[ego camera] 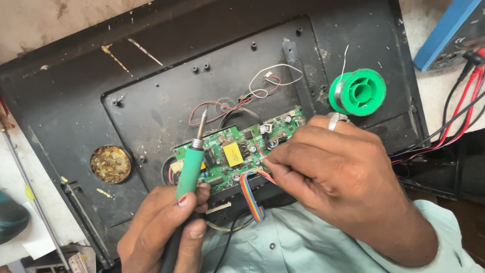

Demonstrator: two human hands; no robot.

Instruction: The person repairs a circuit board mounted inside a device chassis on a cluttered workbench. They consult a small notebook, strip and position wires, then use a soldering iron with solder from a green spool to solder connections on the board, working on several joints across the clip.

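Nearest to me, my left hand point(164, 230) is wrapped around the green-handled soldering iron point(191, 164), fingers pressed shut on the grip, with the tip tilted up and away, raised off the work and touching nothing. Its dark cord drops toward my shirt. My right hand point(333, 172) sits just beside it, thumb and forefinger pinched together on a thin red wire point(262, 161) where the rainbow ribbon cable point(251, 194) meets the near edge of the green circuit board point(237, 151). There is a ring on one finger of that hand.

I judge this to be the positioning step: the wire is being set against its spot on the board while the iron waits. The next move calls for a steady pinch so the wire does not wander, and for bringing the tip down onto the joint without brushing the ribbon's insulation or the yellow component point(233, 154) close by.

The board lies in the black back panel point(76, 91) of a flat appliance. Farther left on that panel is a round tin of amber flux point(110, 164); farther right, the green spool of solder point(357, 92), well apart from the joint. Beyond it, red and black test leads point(457, 108) run to a blue meter point(447, 33).
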